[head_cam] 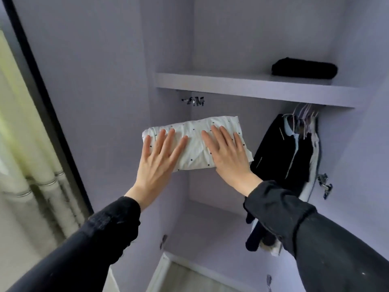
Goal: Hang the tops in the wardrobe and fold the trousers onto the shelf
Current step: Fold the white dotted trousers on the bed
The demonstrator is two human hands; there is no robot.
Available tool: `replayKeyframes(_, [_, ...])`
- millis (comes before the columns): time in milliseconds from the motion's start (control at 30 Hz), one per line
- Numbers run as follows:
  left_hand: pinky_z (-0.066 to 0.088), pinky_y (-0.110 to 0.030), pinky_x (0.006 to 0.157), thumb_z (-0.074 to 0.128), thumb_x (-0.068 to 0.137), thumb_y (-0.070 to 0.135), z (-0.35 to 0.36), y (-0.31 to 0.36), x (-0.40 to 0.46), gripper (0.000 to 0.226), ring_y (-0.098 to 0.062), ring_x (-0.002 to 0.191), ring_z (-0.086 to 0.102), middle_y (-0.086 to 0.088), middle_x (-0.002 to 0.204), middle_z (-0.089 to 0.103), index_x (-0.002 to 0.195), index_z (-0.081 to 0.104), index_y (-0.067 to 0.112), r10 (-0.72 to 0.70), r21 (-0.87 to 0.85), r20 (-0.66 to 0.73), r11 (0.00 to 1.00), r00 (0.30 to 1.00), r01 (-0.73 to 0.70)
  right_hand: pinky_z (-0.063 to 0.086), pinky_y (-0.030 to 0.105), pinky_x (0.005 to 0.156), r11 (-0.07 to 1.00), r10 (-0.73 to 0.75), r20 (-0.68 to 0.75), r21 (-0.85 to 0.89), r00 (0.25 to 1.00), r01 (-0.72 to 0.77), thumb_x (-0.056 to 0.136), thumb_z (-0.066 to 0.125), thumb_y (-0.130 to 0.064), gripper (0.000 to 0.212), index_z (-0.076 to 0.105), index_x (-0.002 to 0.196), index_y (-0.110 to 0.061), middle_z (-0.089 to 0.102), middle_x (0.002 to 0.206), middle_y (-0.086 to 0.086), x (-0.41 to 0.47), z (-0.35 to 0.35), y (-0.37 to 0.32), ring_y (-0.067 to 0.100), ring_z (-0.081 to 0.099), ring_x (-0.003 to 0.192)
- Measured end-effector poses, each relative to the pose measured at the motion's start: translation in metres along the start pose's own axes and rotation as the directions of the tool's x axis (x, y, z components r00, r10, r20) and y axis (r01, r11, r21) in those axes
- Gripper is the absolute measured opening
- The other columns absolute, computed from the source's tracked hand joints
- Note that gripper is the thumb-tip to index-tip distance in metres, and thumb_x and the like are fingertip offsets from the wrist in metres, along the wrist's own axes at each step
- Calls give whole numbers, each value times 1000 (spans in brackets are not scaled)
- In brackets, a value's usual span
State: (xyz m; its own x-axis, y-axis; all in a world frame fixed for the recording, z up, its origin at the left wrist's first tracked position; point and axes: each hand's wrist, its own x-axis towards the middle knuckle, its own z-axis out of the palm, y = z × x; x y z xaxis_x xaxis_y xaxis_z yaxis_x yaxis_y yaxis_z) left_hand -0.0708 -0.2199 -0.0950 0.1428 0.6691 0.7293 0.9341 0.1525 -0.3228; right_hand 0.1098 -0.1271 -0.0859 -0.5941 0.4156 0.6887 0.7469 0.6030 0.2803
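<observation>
The fingers (166,140) of the left hand (156,165) lay straight and spread on top of the folded white dotted trousers (197,144), and the fingers of the right hand (228,157) lay the same way at three o'clock of them; whether the thumbs were tucked beneath to carry the bundle could not be seen. The trousers were in mid-air inside the wardrobe, below the shelf (231,85), not yet resting on anything. To finish the step well, the bundle probably needed to be lifted level, kept pressed flat so the fold held, and slid onto the bare left part of the shelf, at nine o'clock of the folded black garment (304,68) already lying there. Under the shelf, at three o'clock of the hands, a dark jacket (282,150) hung among other tops on hangers (305,114). The wardrobe walls (105,81) were pale lilac, a metal fitting (194,101) sat under the shelf's left end, and curtains (25,144) hung at nine o'clock.
</observation>
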Motion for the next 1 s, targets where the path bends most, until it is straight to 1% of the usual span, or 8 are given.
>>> replayKeyframes(233, [35,-61,101,65,56,-11,9,-9,147,94,-38,123,49,-18,135,49,139,34,19,39,-33,-181,998,983,-46,44,56,96,971,81,-199,-207,977,-122,51,68,15,97,32,136,-13,51,134,20,88,-23,89,38,50,123])
replayKeyframes(400, [39,-59,99,36,60,-7,20,6,245,84,-37,123,48,-18,135,49,140,30,19,75,-48,-255,995,964,-90,43,56,95,933,124,-282,-292,951,-208,50,73,15,100,31,136,-14,51,134,20,137,-26,163,39,50,122])
replayKeyframes(500, [39,-58,99,46,56,-13,40,34,305,91,-37,124,48,-17,136,48,139,29,20,102,-55,-305,991,947,-124,45,57,92,900,172,-276,-347,946,-265,45,76,14,102,34,135,-11,52,133,22,154,-21,217,40,53,119])
replayKeyframes(633, [37,-55,101,75,54,-2,64,82,384,107,-33,128,44,-13,141,44,141,18,23,135,-103,-258,981,957,-166,46,59,89,890,246,-205,-339,947,-304,40,78,15,97,50,131,-4,52,131,22,166,-10,300,42,54,115])
replayKeyframes(767, [23,-46,111,58,86,16,94,138,448,87,-26,139,24,-5,153,19,148,-2,29,261,-261,-15,931,965,-255,44,47,90,851,365,-30,-394,930,-347,61,71,8,78,46,132,-11,45,136,17,167,-1,370,37,53,114])
replayKeyframes(867, [26,-41,111,54,92,38,116,170,478,80,-27,140,24,-4,155,18,150,-1,30,457,-567,254,784,852,-252,43,37,88,845,500,253,-350,828,-403,87,58,-17,52,38,135,-23,43,133,5,155,17,417,27,50,114])
replayKeyframes(933, [17,-42,115,50,94,43,127,181,492,78,-26,144,12,-5,157,11,150,-3,30,540,-647,303,722,785,-246,45,35,89,833,553,395,-241,733,-499,93,52,-31,42,42,134,-26,51,132,2,148,23,436,25,52,114])
replayKeyframes(1000, [10,-45,117,46,95,45,144,195,511,76,-26,145,2,-6,158,4,149,-5,32,569,-666,298,699,766,-260,44,34,93,814,568,449,-179,690,-553,95,48,-35,41,44,136,-31,53,134,-1,149,30,459,25,51,119])
